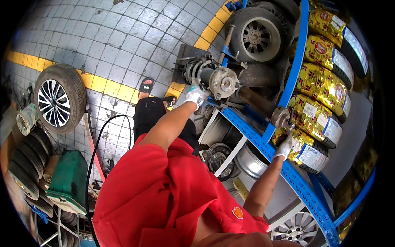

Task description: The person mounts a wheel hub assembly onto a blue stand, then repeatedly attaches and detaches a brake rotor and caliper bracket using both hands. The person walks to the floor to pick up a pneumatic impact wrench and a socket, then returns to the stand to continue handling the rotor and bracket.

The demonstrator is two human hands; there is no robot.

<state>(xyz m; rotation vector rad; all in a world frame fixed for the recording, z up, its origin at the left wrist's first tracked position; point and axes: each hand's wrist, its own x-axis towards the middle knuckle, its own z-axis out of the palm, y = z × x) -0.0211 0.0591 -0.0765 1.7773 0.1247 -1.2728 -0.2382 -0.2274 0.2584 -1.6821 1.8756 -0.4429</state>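
A long metal car part with a brown tube (256,101) lies slantwise at the right of the scene, above a blue metal rack (256,137), running from a round hub (223,83) at its far left end to a smaller round metal end (281,117) nearer and farther right. Beside the hub, on its left, sits a dark coil spring (193,70). The person's left hand (196,96), in a whitish glove, is at the hub's near left side; its fingers are bent, but whether they are clamped on the metal cannot be told. The right hand (288,145), also gloved, is just on the near side of the smaller round end, in front of a tire in gold wrapping (306,152); its fingers point away from the person, and whether they grip anything cannot be told. More gold-wrapped tires stand in a row along the right. On the far side of the part, a wheel (257,36) leans at the rack. At the left, another wheel (57,99) stands on the tiled floor (123,37) by a yellow line, with a green box (68,177) nearer the person.
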